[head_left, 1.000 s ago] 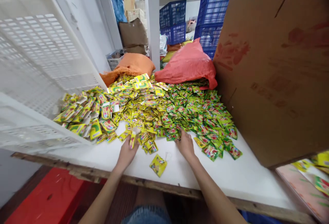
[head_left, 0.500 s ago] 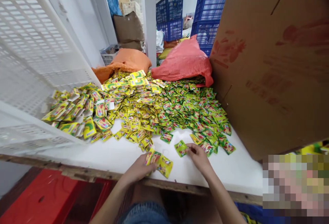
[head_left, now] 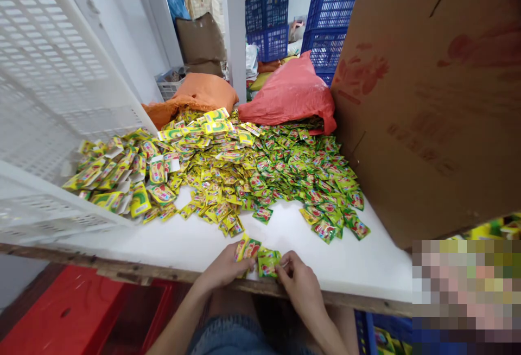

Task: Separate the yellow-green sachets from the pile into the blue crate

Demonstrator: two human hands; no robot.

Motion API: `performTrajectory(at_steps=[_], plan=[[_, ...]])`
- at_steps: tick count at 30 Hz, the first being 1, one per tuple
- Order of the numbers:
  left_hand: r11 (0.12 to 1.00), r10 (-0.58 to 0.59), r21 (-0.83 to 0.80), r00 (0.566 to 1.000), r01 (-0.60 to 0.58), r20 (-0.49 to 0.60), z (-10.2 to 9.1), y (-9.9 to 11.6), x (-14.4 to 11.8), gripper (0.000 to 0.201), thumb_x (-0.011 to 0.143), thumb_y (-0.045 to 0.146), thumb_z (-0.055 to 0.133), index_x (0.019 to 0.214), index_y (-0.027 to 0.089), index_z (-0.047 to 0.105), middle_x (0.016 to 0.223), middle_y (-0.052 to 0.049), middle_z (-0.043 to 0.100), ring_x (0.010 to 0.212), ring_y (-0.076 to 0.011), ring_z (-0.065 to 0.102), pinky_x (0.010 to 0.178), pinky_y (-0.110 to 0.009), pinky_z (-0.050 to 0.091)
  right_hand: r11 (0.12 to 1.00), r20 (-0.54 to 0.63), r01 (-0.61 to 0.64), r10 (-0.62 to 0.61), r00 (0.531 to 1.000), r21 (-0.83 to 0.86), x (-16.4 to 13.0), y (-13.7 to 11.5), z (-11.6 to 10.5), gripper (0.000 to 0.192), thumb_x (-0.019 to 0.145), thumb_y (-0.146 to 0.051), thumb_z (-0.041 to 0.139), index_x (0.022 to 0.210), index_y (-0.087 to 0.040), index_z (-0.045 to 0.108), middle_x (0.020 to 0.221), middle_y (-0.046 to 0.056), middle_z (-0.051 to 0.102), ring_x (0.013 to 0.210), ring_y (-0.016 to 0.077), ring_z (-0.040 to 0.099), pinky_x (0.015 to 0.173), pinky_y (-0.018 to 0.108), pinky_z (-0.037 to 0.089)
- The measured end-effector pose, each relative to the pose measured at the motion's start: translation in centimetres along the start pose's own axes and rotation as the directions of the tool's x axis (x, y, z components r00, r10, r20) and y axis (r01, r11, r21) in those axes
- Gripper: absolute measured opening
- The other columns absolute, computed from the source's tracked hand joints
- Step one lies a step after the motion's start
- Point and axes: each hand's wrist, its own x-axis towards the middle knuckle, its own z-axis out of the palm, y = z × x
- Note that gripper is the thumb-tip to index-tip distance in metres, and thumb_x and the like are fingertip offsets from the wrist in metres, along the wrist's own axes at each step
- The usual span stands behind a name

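Observation:
My left hand (head_left: 228, 267) is closed around a small yellow and green carton (head_left: 248, 247) at the table's front edge. Pinched between the thumb and fingers of my right hand (head_left: 300, 280) is a green sachet (head_left: 267, 264), right beside the carton. The two hands are close together, and the sachet covers the area where the carton's end would show. Beyond them spreads a heap of yellow sachets (head_left: 215, 181) merging into green sachets (head_left: 309, 170). Several more yellow cartons (head_left: 140, 198) lie piled on the left.
A white perforated crate (head_left: 49, 73) rises at the left and a large cardboard box (head_left: 427, 105) at the right. Orange (head_left: 207, 90) and red sacks (head_left: 293, 94) lie behind the heap. Blue crates (head_left: 268, 24) are stacked farther back; a red stool (head_left: 61, 311) stands below left.
My right hand has brought the green sachet left and nearer, up to the carton, where a yellow sachet showed before. My left hand keeps its grip on the carton.

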Motion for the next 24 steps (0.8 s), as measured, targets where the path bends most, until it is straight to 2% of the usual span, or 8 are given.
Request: performTrajectory(at_steps=[2, 4, 6, 9, 13, 16, 20, 24], plan=[[1.000, 0.004, 0.009, 1.000, -0.004, 0.003, 0.2, 0.0, 0.1, 0.032, 0.068, 0.028, 0.063, 0.096, 0.013, 0.059, 0.091, -0.005, 0.066, 0.084, -0.0194, 0.057, 0.076, -0.028, 0.044, 0.960, 0.001, 0.072, -0.074, 0.997, -0.271, -0.1, -0.6, -0.3, 0.009, 0.075, -0.026, 0.053, 0.068, -0.022, 0.053, 0.063, 0.002, 0.062, 0.066, 0.0215, 0.058, 0.064, 0.031, 0.036], [1.000, 0.002, 0.007, 1.000, -0.002, 0.009, 0.3, 0.0, 0.2, 0.032, 0.068, 0.027, 0.063, 0.097, 0.013, 0.060, 0.093, -0.005, 0.066, 0.086, -0.0200, 0.058, 0.077, -0.029, 0.044, 0.900, -0.020, 0.121, -0.143, 0.990, -0.420, 0.4, -1.3, -0.7, 0.009, 0.074, -0.027, 0.057, 0.067, -0.021, 0.057, 0.071, 0.005, 0.063, 0.075, 0.0236, 0.057, 0.069, 0.033, 0.035], [1.000, 0.004, -0.009, 1.000, -0.003, 0.019, 0.5, 0.0, 0.3, 0.033, 0.067, 0.026, 0.063, 0.097, 0.013, 0.060, 0.094, -0.005, 0.066, 0.086, -0.0201, 0.058, 0.077, -0.029, 0.044, 0.880, -0.033, 0.152, -0.186, 0.982, -0.449, 1.2, -1.9, -0.9, 0.010, 0.074, -0.029, 0.059, 0.080, -0.020, 0.060, 0.082, 0.007, 0.063, 0.083, 0.0244, 0.055, 0.071, 0.032, 0.035], [0.999, 0.016, -0.045, 1.000, -0.015, 0.012, 0.7, -0.2, 0.4, 0.033, 0.067, 0.024, 0.064, 0.098, 0.013, 0.059, 0.093, -0.004, 0.066, 0.084, -0.0192, 0.058, 0.078, -0.029, 0.044, 0.882, 0.040, 0.175, -0.175, 0.984, -0.438, 2.4, -2.4, -0.5, 0.030, 0.070, -0.025, 0.063, 0.098, -0.017, 0.059, 0.093, 0.010, 0.062, 0.089, 0.0255, 0.053, 0.075, 0.032, 0.036], [0.995, -0.001, -0.104, 1.000, 0.002, 0.012, 0.5, -0.1, 0.2, 0.032, 0.063, 0.026, 0.068, 0.091, 0.012, 0.061, 0.086, -0.005, 0.066, 0.078, -0.0177, 0.058, 0.074, -0.028, 0.044, 0.874, 0.205, 0.190, -0.106, 0.973, -0.448, 3.0, -2.4, -0.5, 0.020, 0.066, -0.027, 0.064, 0.083, -0.016, 0.061, 0.093, 0.011, 0.060, 0.092, 0.0286, 0.051, 0.076, 0.034, 0.036], [0.983, -0.033, -0.179, 0.999, 0.035, 0.015, 0.5, 0.3, 0.1, 0.033, 0.060, 0.029, 0.071, 0.086, 0.011, 0.061, 0.079, -0.006, 0.065, 0.072, -0.0170, 0.059, 0.070, -0.027, 0.045, 0.909, 0.269, 0.238, -0.148, 0.952, -0.343, 2.7, -2.0, -1.4, 0.016, 0.068, -0.021, 0.059, 0.083, -0.017, 0.056, 0.092, 0.009, 0.060, 0.090, 0.0258, 0.052, 0.074, 0.032, 0.037], [0.963, -0.049, -0.263, 0.998, 0.061, 0.049, 0.9, 0.7, 0.3, 0.033, 0.057, 0.030, 0.073, 0.082, 0.012, 0.060, 0.069, -0.002, 0.061, 0.060, -0.0130, 0.055, 0.061, -0.026, 0.046, 0.978, 0.312, 0.208, -0.206, 0.927, 0.028, 2.8, -2.1, -3.2, 0.007, 0.078, -0.022, 0.049, 0.085, -0.021, 0.047, 0.072, 0.000, 0.059, 0.070, 0.0169, 0.055, 0.063, 0.025, 0.039], [0.966, -0.028, -0.254, 0.993, 0.056, 0.112, 1.8, 0.5, 1.0, 0.028, 0.058, 0.030, 0.073, 0.074, 0.011, 0.060, 0.062, 0.001, 0.055, 0.055, -0.0102, 0.049, 0.056, -0.023, 0.045, 0.898, -0.078, 0.262, -0.250, 0.965, 0.355, 3.7, -3.3, -3.3, 0.016, 0.087, -0.035, 0.040, 0.095, -0.021, 0.043, 0.081, 0.001, 0.058, 0.076, 0.0150, 0.055, 0.070, 0.025, 0.042]])
